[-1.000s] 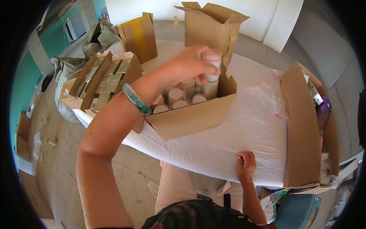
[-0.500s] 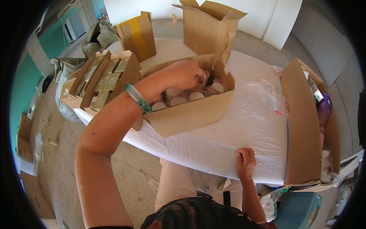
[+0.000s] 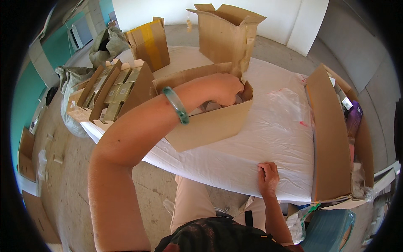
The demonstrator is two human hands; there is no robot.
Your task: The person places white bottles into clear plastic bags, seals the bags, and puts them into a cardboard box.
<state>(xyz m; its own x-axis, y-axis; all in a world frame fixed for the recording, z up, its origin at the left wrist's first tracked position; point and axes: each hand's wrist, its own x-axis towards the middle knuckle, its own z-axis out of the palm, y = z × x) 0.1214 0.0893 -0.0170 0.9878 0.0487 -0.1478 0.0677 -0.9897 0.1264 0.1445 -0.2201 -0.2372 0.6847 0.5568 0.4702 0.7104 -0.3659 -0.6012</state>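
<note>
My left hand [image 3: 228, 89] reaches into the right end of an open cardboard box [image 3: 212, 130]. Its fingertips are bent down and hidden inside the box, so what they hold or touch cannot be told. Round, pale-topped containers [image 3: 212, 106] in the box are partly covered by my forearm, which wears a green bangle [image 3: 176, 105]. My right hand [image 3: 268, 177] rests with curled fingers on the white sheet [image 3: 235, 168] near the table's front edge, nothing visible in it.
Narrow cartons of small gold boxes [image 3: 119, 90] stand left. Behind are a taped carton [image 3: 149, 46] and a tall open carton [image 3: 226, 40]. At right, an open carton [image 3: 331, 138] holds mixed packages. A clear plastic bag [image 3: 289, 103] lies on the sheet.
My left hand has moved right and deeper into the box's right end, its forearm now covering more of the containers. My right hand stays at the table's edge.
</note>
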